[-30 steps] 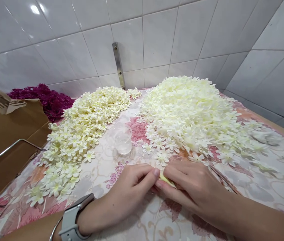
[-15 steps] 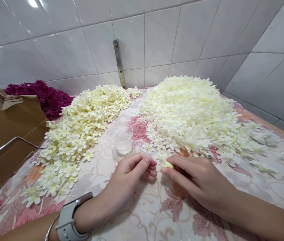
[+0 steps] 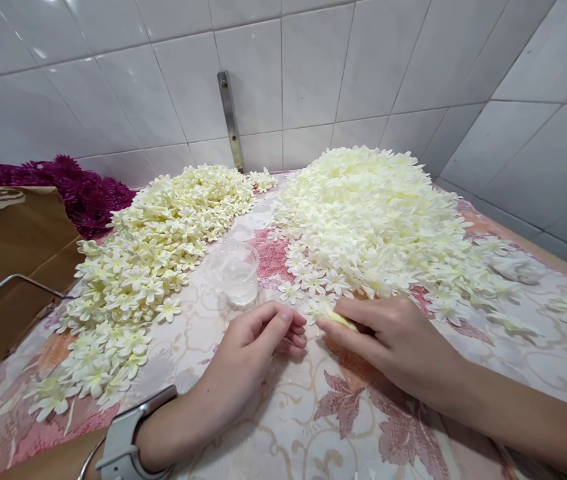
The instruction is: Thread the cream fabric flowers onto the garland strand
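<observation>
My right hand (image 3: 388,340) pinches a small pale yellow-green piece (image 3: 339,320) at the near edge of the big heap of cream fabric flowers (image 3: 373,220). My left hand (image 3: 253,353), with a grey watch (image 3: 123,443) on the wrist, rests on the floral tablecloth (image 3: 313,427) just left of it, fingers curled with thumb and forefinger close together; I cannot make out anything in them. A second, flatter heap of cream flowers (image 3: 153,253) lies to the left. A small clear plastic cup (image 3: 236,273) stands between the two heaps, just beyond my left hand.
Magenta flowers (image 3: 78,193) lie at the back left beside a brown cardboard box (image 3: 8,247) with a metal rod (image 3: 8,287) across it. White tiled walls (image 3: 313,73) close the back and right, with a metal strip (image 3: 228,120) on the back wall.
My hands have come apart: they pinched the pale piece together, and now only the right hand holds it, moved forward to the heap's edge. The left hand drew back slightly.
</observation>
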A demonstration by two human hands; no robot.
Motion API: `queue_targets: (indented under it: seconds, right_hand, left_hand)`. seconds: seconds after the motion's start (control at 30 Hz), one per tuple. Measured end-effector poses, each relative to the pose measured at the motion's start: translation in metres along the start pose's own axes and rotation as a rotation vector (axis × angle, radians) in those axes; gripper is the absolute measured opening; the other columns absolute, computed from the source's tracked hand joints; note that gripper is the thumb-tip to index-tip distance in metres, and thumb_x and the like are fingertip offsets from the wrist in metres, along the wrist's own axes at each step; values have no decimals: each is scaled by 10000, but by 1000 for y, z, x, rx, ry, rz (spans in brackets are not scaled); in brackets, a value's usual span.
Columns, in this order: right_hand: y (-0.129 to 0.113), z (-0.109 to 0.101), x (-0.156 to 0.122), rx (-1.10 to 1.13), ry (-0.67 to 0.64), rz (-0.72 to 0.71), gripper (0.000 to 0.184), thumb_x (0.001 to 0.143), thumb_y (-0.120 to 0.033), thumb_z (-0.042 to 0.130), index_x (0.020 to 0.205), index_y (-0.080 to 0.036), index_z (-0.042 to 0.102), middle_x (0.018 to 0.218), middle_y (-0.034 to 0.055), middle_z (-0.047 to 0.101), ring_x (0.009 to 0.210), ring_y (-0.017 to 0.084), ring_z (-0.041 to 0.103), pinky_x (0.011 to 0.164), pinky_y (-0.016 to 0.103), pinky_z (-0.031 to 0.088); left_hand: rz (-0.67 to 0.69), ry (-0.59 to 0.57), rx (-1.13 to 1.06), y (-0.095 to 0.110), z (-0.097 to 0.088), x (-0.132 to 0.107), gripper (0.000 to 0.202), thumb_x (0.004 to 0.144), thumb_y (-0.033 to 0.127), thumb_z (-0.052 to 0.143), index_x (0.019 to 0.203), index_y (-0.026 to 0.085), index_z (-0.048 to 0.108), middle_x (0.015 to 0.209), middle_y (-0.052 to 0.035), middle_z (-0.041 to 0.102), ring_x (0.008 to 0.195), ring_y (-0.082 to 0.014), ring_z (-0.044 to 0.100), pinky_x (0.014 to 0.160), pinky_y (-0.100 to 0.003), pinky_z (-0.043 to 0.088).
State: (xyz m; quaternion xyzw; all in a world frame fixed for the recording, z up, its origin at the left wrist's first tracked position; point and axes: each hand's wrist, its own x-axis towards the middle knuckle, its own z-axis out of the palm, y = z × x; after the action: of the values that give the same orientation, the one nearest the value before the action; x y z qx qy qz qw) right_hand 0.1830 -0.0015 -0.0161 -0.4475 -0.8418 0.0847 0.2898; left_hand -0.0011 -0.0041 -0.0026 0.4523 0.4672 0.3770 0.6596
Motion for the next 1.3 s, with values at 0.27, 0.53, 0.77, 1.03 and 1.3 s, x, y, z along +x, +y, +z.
queue_targets:
  seconds: [0.27,0.53,0.77,1.03,1.3]
  right_hand:
    - [19,-7,6,-221,112,-246,263,932,-109,317,966,-145,576,745,70,655,628,150,598,504,238,401]
    - [14,-9,7,-339,146,-153,280,948,-241,371,738,-169,543,592,30,589,525,148,547,474,255,379]
    - [-7,1,-1,-89,150,-226,267,930,-155,382,1181,-83,438,958,149,667,835,210,643,688,308,520]
    - [-17,2,-3,-104,162,-310,116,902,-170,466,969,-109,539,879,135,602,790,220,561,653,322,479]
    - [-12,-4,-2,133,-24,-146,247,916,-121,379,725,-170,526,605,1,503,536,115,459,507,213,369]
  left_hand:
    - [-28,32,-24,2,2,-2,265,715,403,678,710,140,654,675,-23,634,637,-120,589,627,-207,469]
    - [-25,22,-46,-2,2,1,264,717,407,686,713,144,659,673,-24,635,642,-119,589,640,-209,465]
    - [-19,-141,26,-4,-2,-2,176,782,357,659,832,192,698,813,-23,668,778,-137,591,762,-247,450]
    - [-29,-108,118,3,-1,-3,194,790,274,632,685,140,724,659,-30,661,664,-141,567,624,-225,425]
    - [88,-132,221,4,-3,-4,60,733,237,702,740,186,732,738,-2,708,690,-127,589,613,-188,434]
